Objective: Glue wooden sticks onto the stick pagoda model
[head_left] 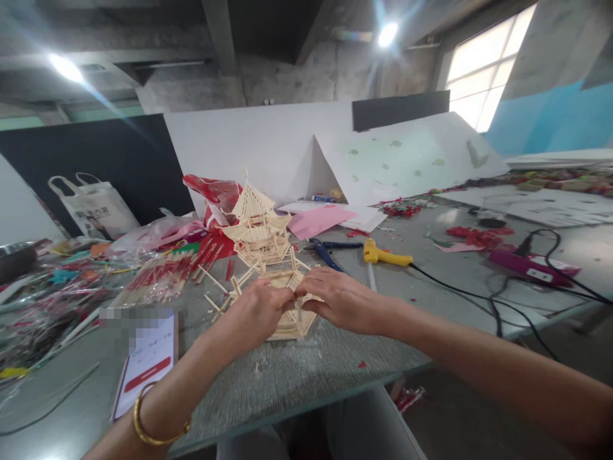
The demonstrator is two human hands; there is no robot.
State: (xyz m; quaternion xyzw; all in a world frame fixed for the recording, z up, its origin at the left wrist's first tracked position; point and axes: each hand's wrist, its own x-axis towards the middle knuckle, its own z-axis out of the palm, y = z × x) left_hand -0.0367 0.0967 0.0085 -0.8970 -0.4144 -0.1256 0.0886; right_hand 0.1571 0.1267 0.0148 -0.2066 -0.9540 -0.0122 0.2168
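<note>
Close to the table's front sits an open, many-sided frame of pale wooden sticks [282, 332], with stick ends jutting out on its left. My left hand [261, 306] is closed over its near side, fingertips pinched at the rim. From the right, my right hand [335, 297] is pinched at the same spot, its fingers meeting the left ones above an upright stick. The exact piece between the fingertips is hidden. Directly behind stands a tiered pagoda of similar sticks [258, 223] with a pointed roof.
A yellow glue gun [387, 254] with a black cable and blue-handled pliers [328, 252] lie behind my right hand. Bagged sticks [158, 278] and plastic scraps cover the left. A phone [148, 364] lies beside my left forearm. Pink paper [320, 220] lies farther back.
</note>
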